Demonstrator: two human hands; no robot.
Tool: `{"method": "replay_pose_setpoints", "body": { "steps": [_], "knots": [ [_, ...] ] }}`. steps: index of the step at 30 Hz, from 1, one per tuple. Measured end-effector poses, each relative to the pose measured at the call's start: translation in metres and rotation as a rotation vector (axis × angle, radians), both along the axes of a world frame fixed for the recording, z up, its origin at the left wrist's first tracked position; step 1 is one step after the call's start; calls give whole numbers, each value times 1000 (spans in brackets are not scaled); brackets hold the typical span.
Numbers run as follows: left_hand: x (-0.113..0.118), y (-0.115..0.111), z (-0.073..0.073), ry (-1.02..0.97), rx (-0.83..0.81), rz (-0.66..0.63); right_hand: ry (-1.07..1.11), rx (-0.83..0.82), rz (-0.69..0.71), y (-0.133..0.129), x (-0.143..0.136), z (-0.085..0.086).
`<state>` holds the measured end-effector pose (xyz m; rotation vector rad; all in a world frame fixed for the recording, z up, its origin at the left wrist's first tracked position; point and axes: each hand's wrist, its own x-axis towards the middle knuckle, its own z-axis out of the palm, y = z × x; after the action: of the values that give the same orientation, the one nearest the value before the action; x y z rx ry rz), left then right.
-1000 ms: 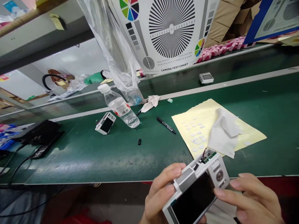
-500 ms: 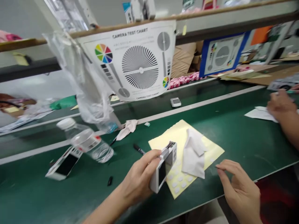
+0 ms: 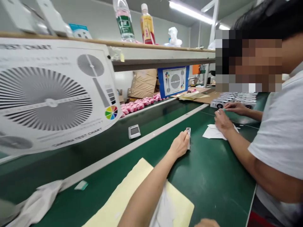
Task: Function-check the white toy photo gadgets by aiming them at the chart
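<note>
My left hand (image 3: 180, 145) reaches forward to the right over the green table, its fingers closed around a small white digital camera (image 3: 188, 138). The camera is upright, seen edge-on, low over the tabletop or touching it; I cannot tell which. Only a sliver of my right hand (image 3: 207, 223) shows at the bottom edge, and its fingers are hidden. Under my left forearm lies a yellow sheet (image 3: 139, 179) with a white cloth (image 3: 163, 209) on it, partly covered by the arm.
At right a co-worker's hands (image 3: 223, 121) handle a small item above white paper (image 3: 210, 132), near rows of cameras (image 3: 236, 99). Another small device (image 3: 134, 131) lies beyond the pale strip (image 3: 142, 143). A test chart (image 3: 49, 101) hangs from the shelf at left.
My view has swung right. My left hand has carried the camera from above the yellow sheet out toward the co-worker. My right hand has dropped almost out of view.
</note>
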<state>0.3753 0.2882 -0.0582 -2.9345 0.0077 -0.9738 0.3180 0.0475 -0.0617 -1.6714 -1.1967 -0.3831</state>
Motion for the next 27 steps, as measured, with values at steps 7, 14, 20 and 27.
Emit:
{"method": "replay_pose_setpoints", "body": {
  "steps": [7,14,20,27],
  "knots": [
    [79,2,-11,128,-130,-216,-41,-131,-172,85,226,59],
    [81,-6,-13,233,-254,-290,-40,-290,-193,103,327,34],
    [85,-12,-10,291,-317,-272,34,-327,-225,103,348,25],
    [75,-21,0,359,-368,-40,143,-273,-246,110,338,34]
  ]
}}
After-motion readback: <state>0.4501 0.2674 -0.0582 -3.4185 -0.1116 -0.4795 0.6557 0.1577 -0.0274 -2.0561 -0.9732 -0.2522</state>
